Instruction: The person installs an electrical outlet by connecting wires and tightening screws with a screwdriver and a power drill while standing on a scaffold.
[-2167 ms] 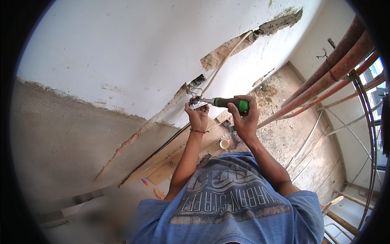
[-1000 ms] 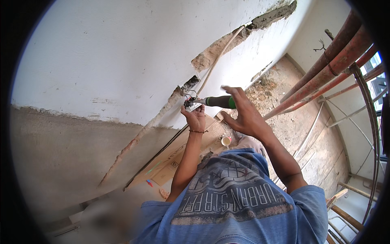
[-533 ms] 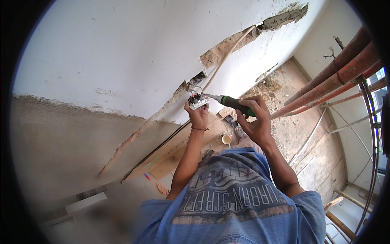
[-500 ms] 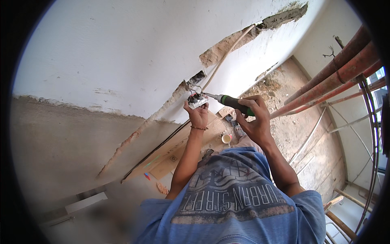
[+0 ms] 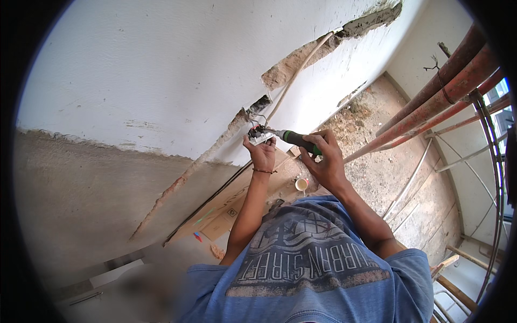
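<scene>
A white-framed electrical socket or switch module [image 5: 261, 138] with black terminal blocks at its back sits in my left hand [image 5: 262, 154], fingers closed round its lower edge. Thin wires [image 5: 255, 115] run from a recessed wall box [image 5: 259, 103] down to its terminals. My right hand [image 5: 326, 160] grips the handle of a black-and-green screwdriver [image 5: 298, 140]. The shaft points left, its tip at or very close to the terminals; whether it sits in a screw is too small to tell.
A beige cable [image 5: 295, 77] hangs from a chiselled wall channel [image 5: 371, 22]. Red scaffold pipes [image 5: 441, 89] slant in at the right. Below my hands are a white cup [image 5: 301, 184] and a cardboard sheet [image 5: 215, 220]. Rubble [image 5: 358, 113] lies along the wall's foot.
My right hand and the screwdriver have moved left and slightly down, bringing the tip closer in against the module. My left hand holds the module in nearly the same place.
</scene>
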`<state>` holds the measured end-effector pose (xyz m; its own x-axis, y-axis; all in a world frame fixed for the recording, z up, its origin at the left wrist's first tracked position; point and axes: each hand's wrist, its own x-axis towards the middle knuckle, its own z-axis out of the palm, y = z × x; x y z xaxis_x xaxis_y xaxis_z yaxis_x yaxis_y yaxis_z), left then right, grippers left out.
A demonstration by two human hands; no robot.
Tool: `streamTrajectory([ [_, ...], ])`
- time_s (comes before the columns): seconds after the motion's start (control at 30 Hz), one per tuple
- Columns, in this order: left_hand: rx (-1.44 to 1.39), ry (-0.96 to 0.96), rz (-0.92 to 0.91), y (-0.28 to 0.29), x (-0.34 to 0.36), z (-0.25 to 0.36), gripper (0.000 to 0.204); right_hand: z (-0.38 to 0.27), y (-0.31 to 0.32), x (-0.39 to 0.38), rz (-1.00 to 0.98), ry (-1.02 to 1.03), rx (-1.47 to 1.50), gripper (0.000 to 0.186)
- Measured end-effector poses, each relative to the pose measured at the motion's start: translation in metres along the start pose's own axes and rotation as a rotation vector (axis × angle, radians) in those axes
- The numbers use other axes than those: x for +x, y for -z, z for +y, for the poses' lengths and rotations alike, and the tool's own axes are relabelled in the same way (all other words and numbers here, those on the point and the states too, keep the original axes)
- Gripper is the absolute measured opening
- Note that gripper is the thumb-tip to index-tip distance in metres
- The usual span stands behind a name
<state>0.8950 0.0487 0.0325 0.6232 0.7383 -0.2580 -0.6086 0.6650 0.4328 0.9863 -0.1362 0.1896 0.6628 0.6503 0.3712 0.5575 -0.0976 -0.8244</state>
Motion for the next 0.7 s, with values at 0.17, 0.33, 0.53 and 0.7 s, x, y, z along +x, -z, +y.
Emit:
streamTrajectory([
  [0.17,0.013,-0.013,-0.02,0.005,0.0,0.003,0.051,-0.012,0.0,0.006,0.013,-0.091,-0.002,0.028],
  [0.33,0.014,-0.026,0.045,0.0,0.001,0.0,0.05,-0.013,-0.007,0.003,0.008,0.022,-0.026,0.027],
  [0.53,0.054,-0.049,0.06,-0.003,-0.001,-0.002,0.053,-0.013,-0.011,-0.001,0.061,0.041,-0.045,0.032],
  [0.7,0.076,-0.049,0.038,-0.008,-0.003,-0.004,0.054,-0.003,-0.009,-0.004,0.074,-0.025,-0.024,0.028],
])
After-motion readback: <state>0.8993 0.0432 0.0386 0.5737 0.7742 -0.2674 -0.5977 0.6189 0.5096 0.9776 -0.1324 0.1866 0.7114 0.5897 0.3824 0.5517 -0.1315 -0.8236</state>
